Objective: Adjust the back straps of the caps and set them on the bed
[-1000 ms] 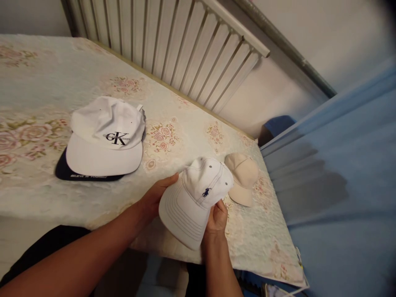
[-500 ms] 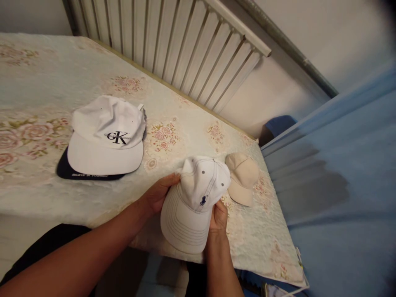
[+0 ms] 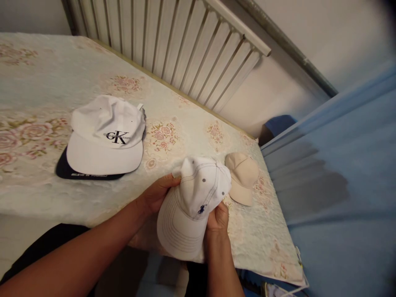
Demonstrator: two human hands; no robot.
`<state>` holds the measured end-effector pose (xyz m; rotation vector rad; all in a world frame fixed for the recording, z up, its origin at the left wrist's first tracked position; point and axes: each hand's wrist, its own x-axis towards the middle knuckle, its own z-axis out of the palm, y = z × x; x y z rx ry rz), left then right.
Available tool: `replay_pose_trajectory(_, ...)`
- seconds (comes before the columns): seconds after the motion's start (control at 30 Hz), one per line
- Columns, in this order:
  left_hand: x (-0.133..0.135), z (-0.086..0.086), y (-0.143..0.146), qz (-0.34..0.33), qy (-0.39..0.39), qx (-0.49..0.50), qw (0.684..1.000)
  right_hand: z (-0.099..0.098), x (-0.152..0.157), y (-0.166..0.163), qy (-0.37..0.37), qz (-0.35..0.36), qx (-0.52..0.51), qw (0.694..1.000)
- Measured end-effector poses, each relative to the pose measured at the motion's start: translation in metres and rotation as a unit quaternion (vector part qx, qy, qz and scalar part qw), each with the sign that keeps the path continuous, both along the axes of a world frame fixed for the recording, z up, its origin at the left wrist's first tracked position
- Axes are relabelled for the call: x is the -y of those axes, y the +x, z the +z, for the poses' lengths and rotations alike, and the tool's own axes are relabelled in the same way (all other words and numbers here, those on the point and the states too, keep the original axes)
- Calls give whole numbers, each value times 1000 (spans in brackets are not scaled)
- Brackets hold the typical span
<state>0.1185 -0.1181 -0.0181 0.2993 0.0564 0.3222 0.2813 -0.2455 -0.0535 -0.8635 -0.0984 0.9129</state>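
Note:
Between my two hands is a white baseball cap (image 3: 193,185) with a small dark blue logo and grey stitching, its brim tilted down toward me. My left hand (image 3: 159,192) grips its left side, thumb on top and fingers hidden beneath. At the right side my right hand (image 3: 219,216) is closed on the edge, fingers partly tucked under. A white cap (image 3: 105,152) with black lettering rests on top of a dark cap (image 3: 63,167) to the left. Just beyond my right hand lies a beige cap (image 3: 243,175).
The caps are over a bed with a floral quilted cover (image 3: 185,123). A white slatted radiator (image 3: 161,45) stands along the far edge. A blue curtain (image 3: 334,185) hangs on the right, with a dark blue object (image 3: 278,126) beside it.
The held white cap has turned slightly, its brim shifting a little left and toward me. Both hands keep their grip, and the other caps stay in place.

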Motion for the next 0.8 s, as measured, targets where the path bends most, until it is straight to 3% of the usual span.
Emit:
replay_pose_trajectory(0.1, 1, 1, -2, 7, -6, -3, 1000, 0, -1, 0, -6, 7, -18, 1000)
replay_pose_trajectory(0.27, 3, 2, -5, -1, -3, 11, 1000, 3, -7, -5, -9, 85, -29, 996)
replay_pose_trajectory(0.57, 1, 3, -3, -40, -9, -16, 999, 8, -16, -12, -38, 78, -34, 996)
replay_pose_trajectory(0.8, 0, -1, -1, -48, -36, 12, 998, 7, -18, -14, -39, 58, 48, 996)
